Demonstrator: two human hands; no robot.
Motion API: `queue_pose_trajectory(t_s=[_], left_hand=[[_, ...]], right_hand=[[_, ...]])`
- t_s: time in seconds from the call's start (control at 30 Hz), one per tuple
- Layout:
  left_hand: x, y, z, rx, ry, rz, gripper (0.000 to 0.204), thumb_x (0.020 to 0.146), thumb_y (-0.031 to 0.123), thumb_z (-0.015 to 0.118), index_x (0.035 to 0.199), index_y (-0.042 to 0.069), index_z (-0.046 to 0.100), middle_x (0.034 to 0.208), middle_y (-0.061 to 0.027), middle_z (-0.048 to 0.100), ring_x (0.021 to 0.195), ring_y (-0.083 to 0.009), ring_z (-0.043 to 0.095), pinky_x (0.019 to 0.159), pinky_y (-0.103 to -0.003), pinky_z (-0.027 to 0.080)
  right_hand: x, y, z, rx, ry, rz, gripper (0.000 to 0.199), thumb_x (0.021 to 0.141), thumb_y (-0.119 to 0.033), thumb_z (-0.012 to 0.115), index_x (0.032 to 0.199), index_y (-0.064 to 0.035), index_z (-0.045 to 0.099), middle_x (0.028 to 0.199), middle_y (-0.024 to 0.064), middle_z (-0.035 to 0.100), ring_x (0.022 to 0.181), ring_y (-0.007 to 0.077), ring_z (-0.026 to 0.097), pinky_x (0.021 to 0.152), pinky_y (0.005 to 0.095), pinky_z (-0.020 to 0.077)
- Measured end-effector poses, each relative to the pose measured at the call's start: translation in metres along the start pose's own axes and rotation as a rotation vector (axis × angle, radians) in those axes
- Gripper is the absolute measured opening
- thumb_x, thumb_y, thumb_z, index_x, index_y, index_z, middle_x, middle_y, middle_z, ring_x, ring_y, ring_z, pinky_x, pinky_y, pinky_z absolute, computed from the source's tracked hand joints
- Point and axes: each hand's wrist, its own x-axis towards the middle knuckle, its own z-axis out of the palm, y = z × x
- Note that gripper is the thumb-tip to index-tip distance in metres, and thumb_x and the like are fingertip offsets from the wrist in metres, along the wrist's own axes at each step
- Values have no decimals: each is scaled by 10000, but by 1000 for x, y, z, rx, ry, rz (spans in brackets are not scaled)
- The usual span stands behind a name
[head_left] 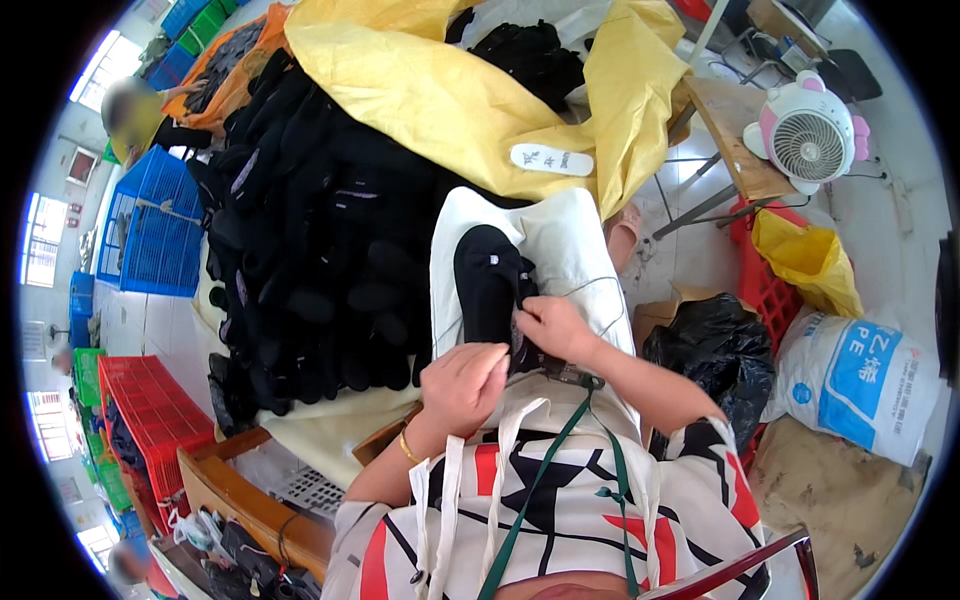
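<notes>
A black cloth shoe (487, 275) with a small white tag lies on the white cloth (575, 225) over my lap, its rounded end pointing away from me. My right hand (553, 328) is closed in a pinch at the shoe's right edge, gripping the dark fabric there. Close by on the left, my left hand (465, 385) is curled at the near end of the shoe. Whatever its fingers hold is hidden. A small dark object (573, 376) hangs from a green cord (545, 460) just below my right hand; its kind is unclear.
A large pile of black cloth shoes (320, 220) fills the left. Beyond it spreads a yellow sack (420, 80) with a white insole (552, 159) on it. At right are a fan (808, 140) on a wooden table (735, 125), a black plastic bag (715, 355) and a white sack (860, 385).
</notes>
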Motion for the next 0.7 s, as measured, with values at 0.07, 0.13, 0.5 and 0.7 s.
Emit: queue_pose_trajectory(t_s=[0.07,0.13,0.5,0.7], left_hand=[[6,-8,-5,-42,133,27,166,802,-23,709,960,23,689,763,-113,682,665,-269,669,597,-337,536],[1,-10,-4,-114,85,-138,152,806,-26,703,949,23,692,759,-110,682,652,-262,663,587,-333,526],[-15,-44,36,-69,-201,-275,78,863,43,660,936,23,679,768,-125,664,644,-287,627,588,-341,498],[8,-63,69,169,-418,-193,180,877,162,670,995,27,659,868,-137,628,776,-321,638,653,-413,515]], right_hand=[[29,1,-28,27,-17,41,316,901,-295,605,785,-1,633,699,202,628,657,384,624,651,452,498],[84,-8,-82,190,27,149,375,943,-368,592,814,-28,680,678,74,639,634,142,617,628,347,512],[80,-27,-112,381,157,-7,343,1018,-303,577,938,14,679,778,8,620,722,81,573,712,244,492],[0,42,-65,711,176,274,277,1011,-249,592,953,9,673,771,2,618,721,79,577,709,235,493]])
